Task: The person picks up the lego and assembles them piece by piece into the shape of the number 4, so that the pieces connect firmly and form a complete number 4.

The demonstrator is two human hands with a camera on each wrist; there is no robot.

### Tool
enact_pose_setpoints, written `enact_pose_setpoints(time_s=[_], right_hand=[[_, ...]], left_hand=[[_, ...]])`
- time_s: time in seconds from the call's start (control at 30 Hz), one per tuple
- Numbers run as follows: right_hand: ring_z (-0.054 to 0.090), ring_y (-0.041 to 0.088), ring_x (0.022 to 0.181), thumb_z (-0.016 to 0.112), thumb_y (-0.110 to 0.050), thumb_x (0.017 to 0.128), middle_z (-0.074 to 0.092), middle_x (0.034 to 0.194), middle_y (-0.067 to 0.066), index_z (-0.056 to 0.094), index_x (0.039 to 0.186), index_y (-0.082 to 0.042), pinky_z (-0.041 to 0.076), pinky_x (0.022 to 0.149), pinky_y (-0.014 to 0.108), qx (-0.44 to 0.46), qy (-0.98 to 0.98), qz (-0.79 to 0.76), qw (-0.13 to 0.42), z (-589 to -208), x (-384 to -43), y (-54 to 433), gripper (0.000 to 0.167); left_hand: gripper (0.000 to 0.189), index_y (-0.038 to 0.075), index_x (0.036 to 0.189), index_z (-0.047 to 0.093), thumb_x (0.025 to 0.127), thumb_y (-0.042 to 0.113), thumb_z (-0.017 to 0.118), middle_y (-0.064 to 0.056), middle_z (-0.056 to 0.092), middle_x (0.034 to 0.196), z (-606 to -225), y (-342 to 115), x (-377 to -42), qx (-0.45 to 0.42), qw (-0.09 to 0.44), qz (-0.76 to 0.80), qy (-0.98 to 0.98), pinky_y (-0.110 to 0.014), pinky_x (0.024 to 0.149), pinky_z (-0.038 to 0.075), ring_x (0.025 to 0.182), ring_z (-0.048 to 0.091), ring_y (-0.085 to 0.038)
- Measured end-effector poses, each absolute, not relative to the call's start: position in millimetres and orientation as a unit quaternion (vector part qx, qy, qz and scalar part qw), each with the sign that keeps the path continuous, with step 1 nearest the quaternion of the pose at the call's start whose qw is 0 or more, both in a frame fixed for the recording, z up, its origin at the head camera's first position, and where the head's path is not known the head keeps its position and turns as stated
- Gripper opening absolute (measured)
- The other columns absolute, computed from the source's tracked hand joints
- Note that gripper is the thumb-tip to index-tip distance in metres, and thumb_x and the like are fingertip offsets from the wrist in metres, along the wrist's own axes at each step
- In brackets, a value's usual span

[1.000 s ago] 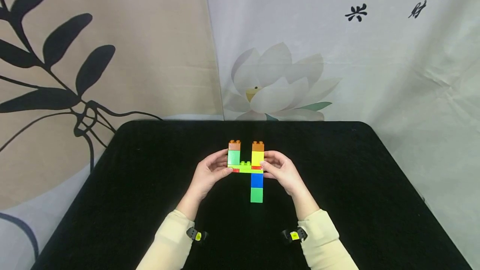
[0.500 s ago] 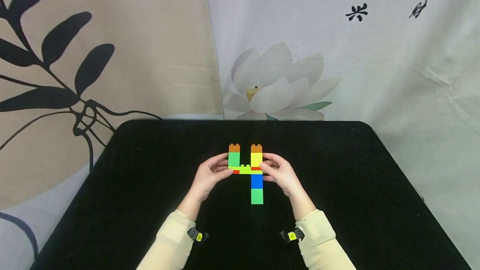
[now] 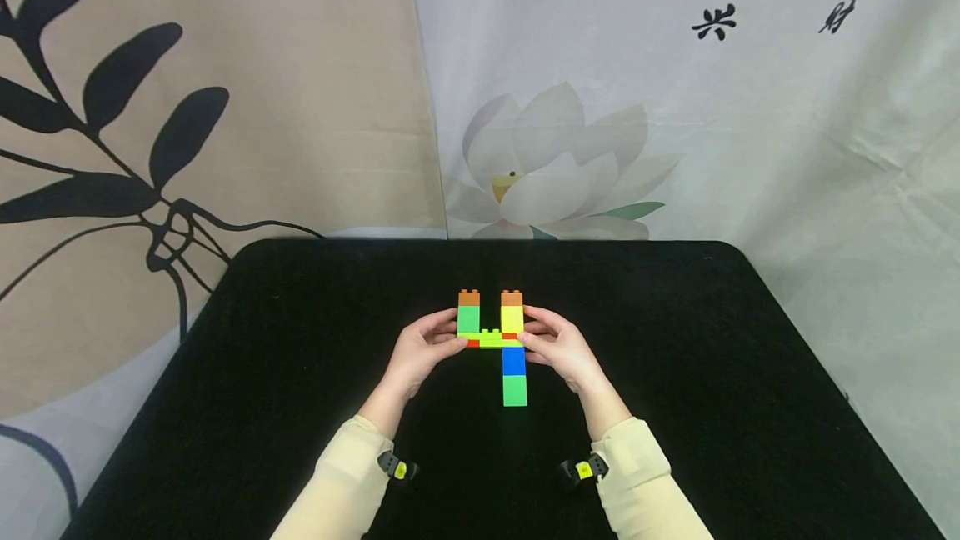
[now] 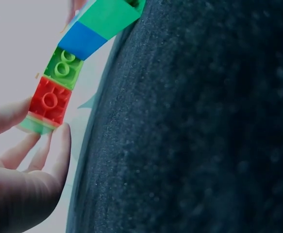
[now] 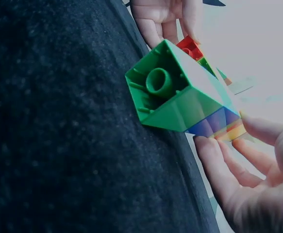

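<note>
Both hands hold one assembly of toy building bricks [image 3: 491,340] shaped like a figure 4. My left hand [image 3: 422,350] pinches its left end, thumb near a red brick [image 4: 50,100] whose hollow underside shows in the left wrist view. On the right, my right hand [image 3: 558,347] pinches the other column beside the yellow brick [image 3: 512,320]. Below the lime crossbar hang a blue brick [image 3: 513,361] and a green brick [image 5: 158,85], its hollow bottom facing the right wrist camera. Orange-brown bricks [image 3: 469,297] top both columns. The fingers behind the bricks are partly hidden.
A table with a black cloth [image 3: 300,290] lies under the hands. Behind it hangs a curtain [image 3: 600,23] printed with a lotus, dark leaves and characters. Each wrist wears a small black camera band [image 3: 396,469].
The brick assembly has tipped slightly, so the stud tops show less and it faces the head view more squarely. Both hands keep their grip and have barely shifted.
</note>
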State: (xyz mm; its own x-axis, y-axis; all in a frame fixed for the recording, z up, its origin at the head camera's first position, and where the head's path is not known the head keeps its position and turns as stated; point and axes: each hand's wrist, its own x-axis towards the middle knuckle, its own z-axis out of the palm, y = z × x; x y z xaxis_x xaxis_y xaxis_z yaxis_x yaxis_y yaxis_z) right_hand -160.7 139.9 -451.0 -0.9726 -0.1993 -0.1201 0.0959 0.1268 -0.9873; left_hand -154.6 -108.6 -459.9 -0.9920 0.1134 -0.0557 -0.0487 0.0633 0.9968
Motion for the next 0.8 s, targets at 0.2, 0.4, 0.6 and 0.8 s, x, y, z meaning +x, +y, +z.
enact_pose_setpoints(time_s=[0.2,0.4,0.6,0.8], right_hand=[[0.064,0.027,0.101,0.068,-0.006,0.093,0.060,0.120,0.020,0.048,0.144,-0.004,0.054,0.088,0.043,-0.036,0.750,-0.651,0.110,-453.1,-160.7,139.7,0.054],[0.064,0.027,0.100,0.069,-0.006,0.093,0.060,0.120,0.021,0.050,0.143,-0.003,0.054,0.088,0.042,-0.045,0.766,-0.631,0.109,-458.3,-160.2,140.4,0.054],[0.063,0.025,0.100,0.068,-0.006,0.093,0.058,0.124,0.019,0.051,0.142,-0.004,0.054,0.089,0.040,-0.046,0.783,-0.607,0.129,-463.5,-158.8,142.4,0.052],[0.063,0.026,0.102,0.068,-0.006,0.093,0.058,0.125,0.019,0.050,0.143,-0.004,0.054,0.090,0.040,-0.043,0.783,-0.606,0.133,-462.9,-157.4,141.6,0.054]], left_hand=[[0.050,0.002,0.135,0.059,0.087,0.003,0.074,-0.016,0.064,0.122,-460.1,-107.5,-155.0,0.018,0.058,0.673,0.737,-0.040,0.094,0.051,0.103,0.065,-0.028],[0.046,0.002,0.136,0.057,0.091,0.003,0.069,-0.017,0.062,0.126,-462.7,-107.4,-155.5,0.011,0.077,0.666,0.742,-0.040,0.094,0.051,0.108,0.065,-0.029],[0.041,-0.001,0.134,0.058,0.094,0.000,0.064,-0.020,0.062,0.128,-465.5,-106.4,-156.8,0.000,0.104,0.642,0.760,-0.041,0.093,0.052,0.107,0.066,-0.030],[0.039,0.001,0.133,0.060,0.095,0.005,0.065,-0.019,0.063,0.127,-463.7,-106.6,-156.1,-0.004,0.104,0.606,0.789,-0.045,0.095,0.050,0.108,0.065,-0.030]])
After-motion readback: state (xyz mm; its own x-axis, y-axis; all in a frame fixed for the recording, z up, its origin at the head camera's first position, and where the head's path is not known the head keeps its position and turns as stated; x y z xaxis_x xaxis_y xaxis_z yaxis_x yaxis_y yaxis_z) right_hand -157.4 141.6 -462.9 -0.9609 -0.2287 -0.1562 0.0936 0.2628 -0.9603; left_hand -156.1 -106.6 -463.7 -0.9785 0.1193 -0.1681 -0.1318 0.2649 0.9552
